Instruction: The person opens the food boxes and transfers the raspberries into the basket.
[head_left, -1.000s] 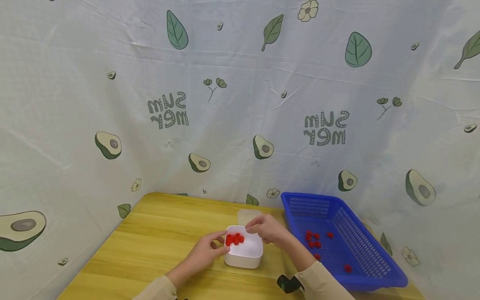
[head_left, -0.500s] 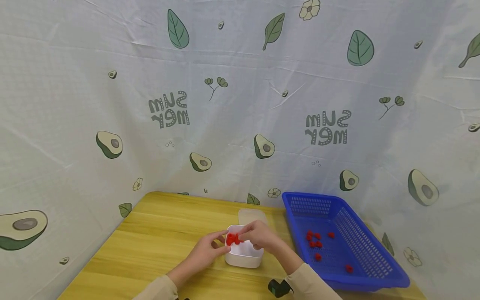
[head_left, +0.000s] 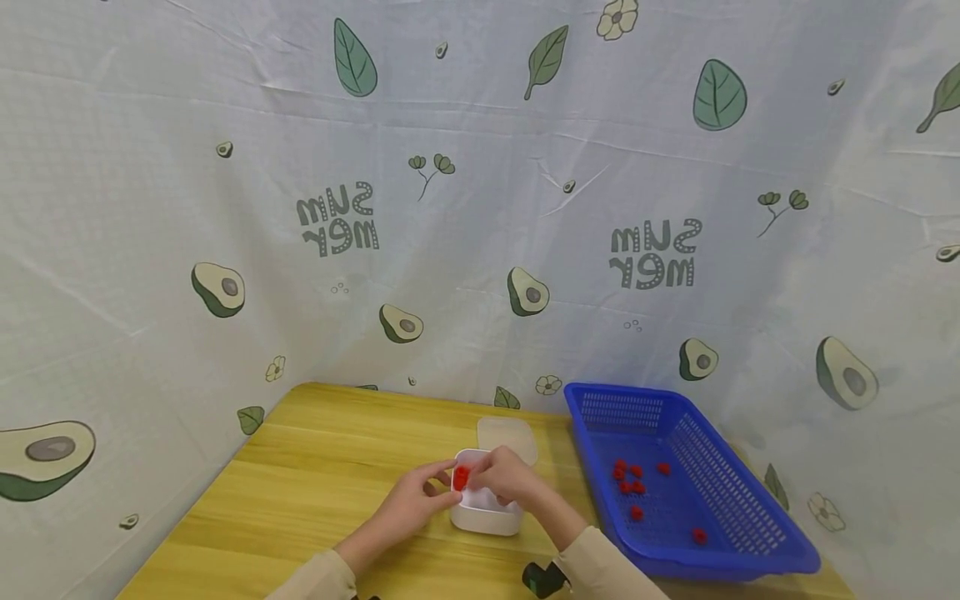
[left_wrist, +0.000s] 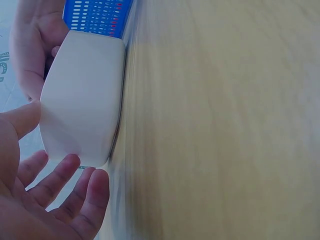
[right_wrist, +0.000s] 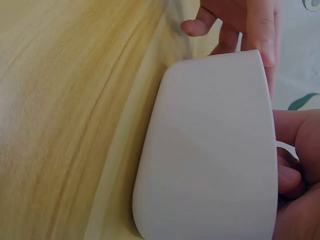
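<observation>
A small white box (head_left: 486, 522) with rounded corners stands uncovered on the wooden table. My left hand (head_left: 414, 500) holds its left side, thumb at the near corner and a finger at the far one; in the left wrist view the other fingers lie loosely by the wall. Inside, at the left end, sit small red lumpy pieces (head_left: 460, 477) that look like raspberries. My right hand (head_left: 506, 477) reaches into the box from the right, bent fingers down among those pieces. The hand covers most of them. Its fingertips are hidden, also behind the box wall (right_wrist: 210, 145) in the right wrist view.
Right of the box stands a blue perforated basket (head_left: 750, 568) with several more red pieces (head_left: 636, 513) scattered on its floor. A pale, flat square lid (head_left: 510, 436) lies just behind the box. White printed fabric (head_left: 465, 250) hangs along the table's back and sides.
My right hand has moved from the box's far right rim leftward and down onto the red pieces, covering more of them. The left hand has stayed at the box's left side.
</observation>
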